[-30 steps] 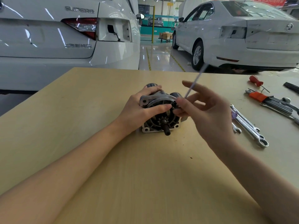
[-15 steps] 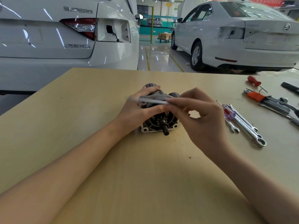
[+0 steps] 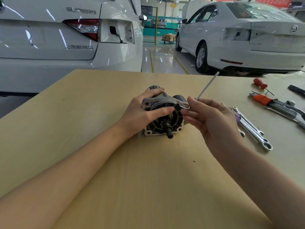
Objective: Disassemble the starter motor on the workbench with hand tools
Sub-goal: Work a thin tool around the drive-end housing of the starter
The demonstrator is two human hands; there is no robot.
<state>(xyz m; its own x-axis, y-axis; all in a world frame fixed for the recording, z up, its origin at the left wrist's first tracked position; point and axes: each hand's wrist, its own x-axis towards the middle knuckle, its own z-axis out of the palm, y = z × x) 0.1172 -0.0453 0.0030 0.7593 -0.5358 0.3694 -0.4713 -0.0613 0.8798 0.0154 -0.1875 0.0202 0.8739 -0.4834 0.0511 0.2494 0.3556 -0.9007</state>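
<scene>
Both hands are on the job: left hand [image 3: 142, 111] is clamped over the starter motor [image 3: 162, 115], thumb laid across the front face and the other fingers wrapped over the top of the housing, pinning it down on the workbench [image 3: 102, 159]. Right hand [image 3: 212, 119] has its fingers loosely curled, pinching a long thin metal rod [image 3: 207, 85] near its lower end, right at the motor's upper right edge; the rod slants up and away to the right, tip in the air. Motor sits about mid-bench, its shaft end with the small gear pointing back at the camera. Off to the right, just past the right hand, are a couple of combination wrenches [image 3: 252, 129] lying side by side, then further out a hex key set [image 3: 272, 103] in an orange holder and a red-handled screwdriver [image 3: 260, 84]. Beyond the bench, two white cars: one sedan [image 3: 57, 38] close on the left, another sedan [image 3: 247, 35] across the glossy shop floor on the right.
</scene>
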